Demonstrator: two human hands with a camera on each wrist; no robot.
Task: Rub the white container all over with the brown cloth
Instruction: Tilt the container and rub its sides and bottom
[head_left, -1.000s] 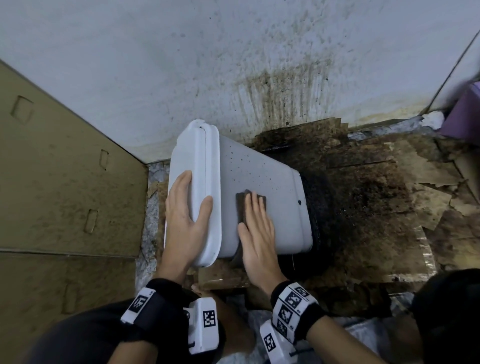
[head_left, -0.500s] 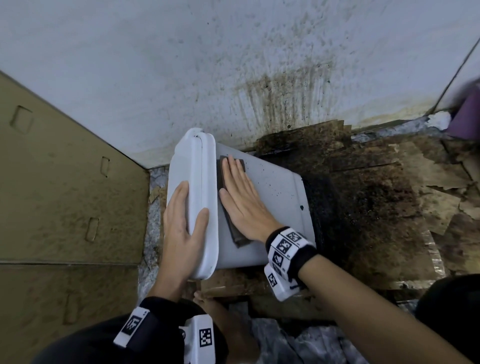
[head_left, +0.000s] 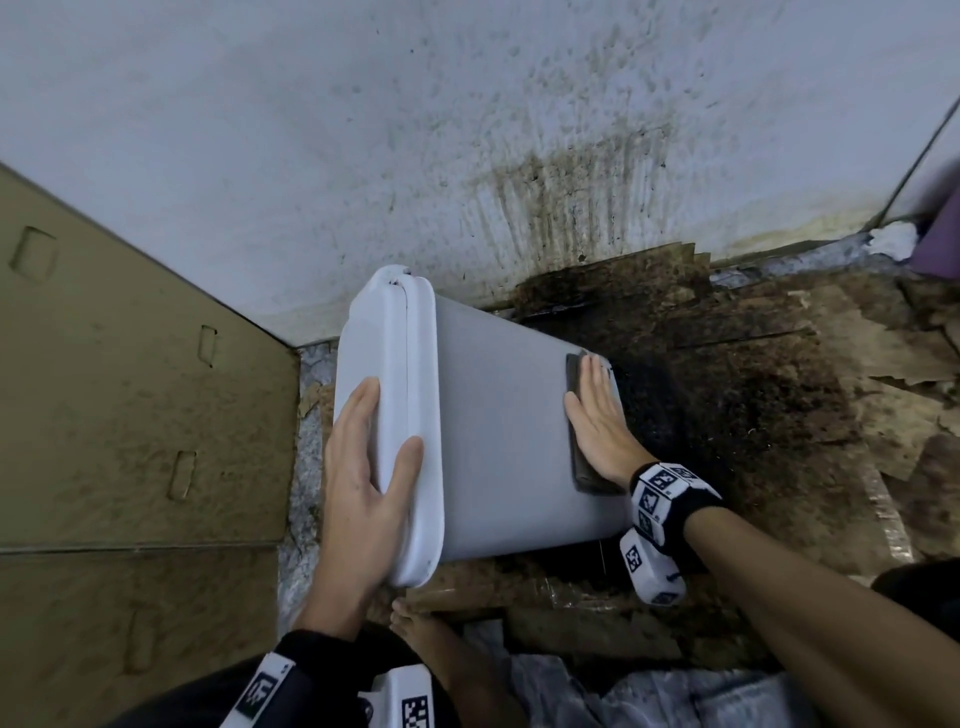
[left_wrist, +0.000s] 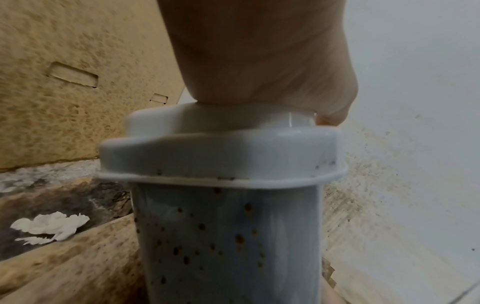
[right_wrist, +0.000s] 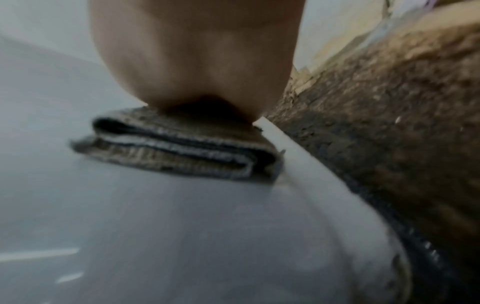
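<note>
The white plastic lidded container (head_left: 498, 431) lies on its side on the stained, cardboard-strewn floor (head_left: 779, 415), in the corner where a spattered pale wall (head_left: 467, 130) meets a tan cardboard panel (head_left: 130, 364), its lid end toward the panel and its base toward the darkest patch of floor. The left hand (head_left: 363, 478) is clamped on the lid rim, fingers over the lid face and thumb hooked round the rim's near side, steadying it. The right hand (head_left: 597, 415) lies flat, fingers straight and together, pressing the folded brown cloth (head_left: 576, 447) against the upward wall of the container, right at the base edge. Half a second ago that hand and cloth sat against the lid rim, and a second ago near the middle; so the cloth has swept the full length of this face. The upper wall now looks free of the dark specks it showed earlier, which suggests this side is about done. The left wrist view, however, shows another wall (left_wrist: 228, 236) dotted with brown spots, so the job seems only partly finished; the container probably has to be rolled next to bring a spotted side up.
</note>
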